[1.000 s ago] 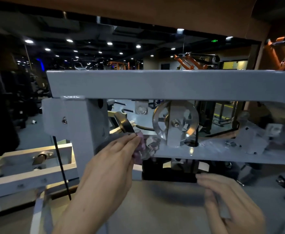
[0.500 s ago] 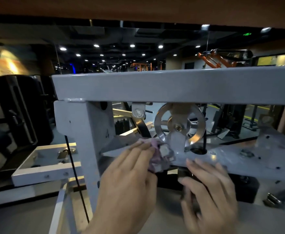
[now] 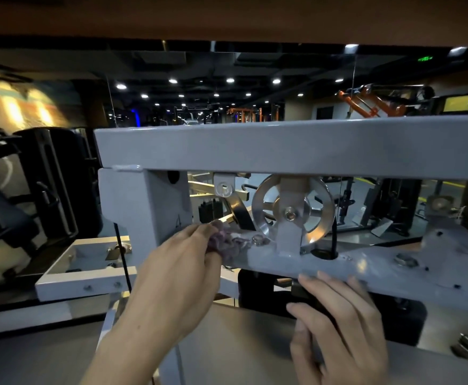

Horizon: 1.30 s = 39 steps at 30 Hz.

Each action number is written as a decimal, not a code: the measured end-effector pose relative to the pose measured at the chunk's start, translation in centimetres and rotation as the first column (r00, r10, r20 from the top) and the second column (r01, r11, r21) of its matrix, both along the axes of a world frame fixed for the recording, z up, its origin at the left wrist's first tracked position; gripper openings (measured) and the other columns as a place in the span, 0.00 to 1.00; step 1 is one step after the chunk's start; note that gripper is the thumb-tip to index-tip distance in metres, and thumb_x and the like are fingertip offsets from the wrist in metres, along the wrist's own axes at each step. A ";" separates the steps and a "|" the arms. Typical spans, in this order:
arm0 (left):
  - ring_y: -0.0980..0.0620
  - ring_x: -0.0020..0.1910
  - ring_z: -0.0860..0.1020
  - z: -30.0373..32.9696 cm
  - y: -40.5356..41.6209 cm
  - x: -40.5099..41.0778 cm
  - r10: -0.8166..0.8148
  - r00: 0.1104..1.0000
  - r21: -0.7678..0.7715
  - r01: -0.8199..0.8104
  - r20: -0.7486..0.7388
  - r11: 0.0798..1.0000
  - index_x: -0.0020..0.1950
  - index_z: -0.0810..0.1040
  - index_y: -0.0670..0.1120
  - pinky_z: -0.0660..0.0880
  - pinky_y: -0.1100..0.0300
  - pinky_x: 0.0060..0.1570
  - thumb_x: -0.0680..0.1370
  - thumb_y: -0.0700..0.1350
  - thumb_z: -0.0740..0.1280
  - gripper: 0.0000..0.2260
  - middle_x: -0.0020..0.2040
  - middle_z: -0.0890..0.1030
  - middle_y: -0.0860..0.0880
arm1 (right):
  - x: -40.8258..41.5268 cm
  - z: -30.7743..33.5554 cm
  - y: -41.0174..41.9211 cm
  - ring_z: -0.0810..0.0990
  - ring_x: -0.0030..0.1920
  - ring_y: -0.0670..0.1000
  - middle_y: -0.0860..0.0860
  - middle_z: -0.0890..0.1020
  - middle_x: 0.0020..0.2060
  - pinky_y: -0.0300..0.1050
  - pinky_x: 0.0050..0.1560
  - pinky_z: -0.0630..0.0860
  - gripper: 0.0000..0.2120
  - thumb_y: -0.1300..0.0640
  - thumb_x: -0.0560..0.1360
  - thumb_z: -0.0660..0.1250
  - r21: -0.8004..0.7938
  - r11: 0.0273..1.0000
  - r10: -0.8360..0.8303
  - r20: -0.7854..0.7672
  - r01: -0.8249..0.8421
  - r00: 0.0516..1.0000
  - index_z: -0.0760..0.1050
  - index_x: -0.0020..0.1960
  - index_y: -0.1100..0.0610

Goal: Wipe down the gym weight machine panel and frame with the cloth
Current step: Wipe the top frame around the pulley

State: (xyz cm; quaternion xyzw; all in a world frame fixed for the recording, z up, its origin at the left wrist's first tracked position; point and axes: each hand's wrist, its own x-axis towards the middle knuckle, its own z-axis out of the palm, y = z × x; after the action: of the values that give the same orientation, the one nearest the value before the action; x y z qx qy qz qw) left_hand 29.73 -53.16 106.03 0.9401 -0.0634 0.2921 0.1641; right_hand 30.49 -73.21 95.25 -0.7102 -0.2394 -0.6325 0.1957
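Left hand (image 3: 171,276) grips the bunched purple cloth (image 3: 226,243) against the grey frame plate (image 3: 366,266) just left of the pulley (image 3: 292,211), while the right hand (image 3: 338,326), fingers straight, rests on the plate's lower edge, apparently for bracing.

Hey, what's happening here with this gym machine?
A person is cleaning a grey weight machine. Their left hand holds a bunched purple cloth against the lower frame plate, just left of the silver pulley wheel and its bracket. Their right hand rests on the plate's front edge with fingers fairly straight, seemingly to steady things. The upper crossbar is not being touched at this moment.
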 end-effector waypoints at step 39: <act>0.61 0.41 0.81 0.7 -0.8 0.0 -0.089 0.861 -0.283 0.260 0.501 0.923 0.55 0.82 0.50 0.77 0.63 0.38 0.80 0.47 0.70 0.05 0.42 0.82 0.62 | -0.1 0.4 0.0 0.77 0.64 0.53 0.53 0.85 0.53 0.54 0.74 0.66 0.10 0.63 0.71 0.65 -0.008 1.000 -0.011 -0.011 0.011 1.000 0.86 0.42 0.56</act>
State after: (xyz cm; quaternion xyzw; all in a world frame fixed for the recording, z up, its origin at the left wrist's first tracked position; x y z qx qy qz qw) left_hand 29.72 -53.96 106.75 0.7857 -0.1366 0.5052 0.3299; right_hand 30.44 -73.18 95.62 -0.7156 -0.2370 -0.6288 0.1908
